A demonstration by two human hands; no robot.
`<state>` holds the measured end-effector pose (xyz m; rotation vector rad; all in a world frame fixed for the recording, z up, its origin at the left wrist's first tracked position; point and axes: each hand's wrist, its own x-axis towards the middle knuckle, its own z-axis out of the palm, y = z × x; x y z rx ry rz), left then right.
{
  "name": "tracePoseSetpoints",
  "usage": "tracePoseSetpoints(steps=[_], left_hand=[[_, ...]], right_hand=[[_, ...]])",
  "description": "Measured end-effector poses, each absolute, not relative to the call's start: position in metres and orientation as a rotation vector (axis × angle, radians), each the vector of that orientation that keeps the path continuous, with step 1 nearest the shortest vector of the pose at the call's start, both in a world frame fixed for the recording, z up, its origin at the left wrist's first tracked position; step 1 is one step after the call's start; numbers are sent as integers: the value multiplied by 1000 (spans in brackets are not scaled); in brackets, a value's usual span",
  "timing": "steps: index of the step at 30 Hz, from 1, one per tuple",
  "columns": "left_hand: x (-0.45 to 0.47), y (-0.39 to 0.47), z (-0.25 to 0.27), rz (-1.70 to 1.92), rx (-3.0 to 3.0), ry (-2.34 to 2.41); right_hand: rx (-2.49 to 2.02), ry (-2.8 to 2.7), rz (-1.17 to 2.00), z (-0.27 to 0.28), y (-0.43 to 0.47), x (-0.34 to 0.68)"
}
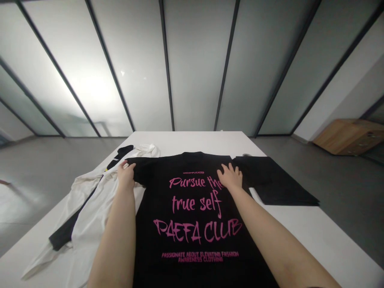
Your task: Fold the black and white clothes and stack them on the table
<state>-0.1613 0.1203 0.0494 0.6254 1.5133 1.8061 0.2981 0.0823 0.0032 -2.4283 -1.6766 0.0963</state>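
Note:
A black T-shirt (192, 212) with pink lettering lies spread out on the white table, its collar toward the far end. My left hand (127, 173) grips the end of the left-side sleeve, with thumb and fingers closed on the cloth. My right hand (231, 177) rests flat on the shirt near the right-side shoulder, fingers spread, covering the end of one printed line. The shirt's lower end runs out of view at the bottom. On the right, the sleeve meets a dark folded cloth (288, 184), and the border between them is hard to make out.
Rumpled white garments (93, 220) with black parts lie along the left of the table (192, 140). A small round object (246, 155) shows behind the shirt at the right. Frosted glass panels (195, 72) stand beyond the table. A wooden cabinet (348, 136) is at the far right.

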Motion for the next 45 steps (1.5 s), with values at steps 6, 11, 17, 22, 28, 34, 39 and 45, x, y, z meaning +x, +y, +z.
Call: tracePoseSetpoints(steps=[6, 11, 17, 22, 28, 34, 39, 45], left_hand=[[-109, 102, 86, 1371, 1199, 1151], [-92, 111, 73, 1196, 1501, 1255], [-83, 121, 23, 1047, 1809, 1774], [-75, 110, -1, 661, 2082, 1962], [-75, 114, 2, 725, 2272, 2124], [-56, 105, 1, 515, 2402, 1990], [-43, 96, 4, 471, 2519, 1649], [-34, 92, 7, 467, 2461, 1591]], right_hand=[[-2417, -1673, 84, 2, 82, 299], [-2413, -1678, 85, 3, 82, 298], [-2428, -1679, 91, 2, 83, 299], [-2434, -1680, 94, 2, 83, 299], [-2425, -1671, 93, 2, 82, 298], [-2430, -1679, 99, 3, 82, 298], [-2428, -1679, 119, 4, 82, 298], [-2419, -1678, 110, 3, 83, 298]])
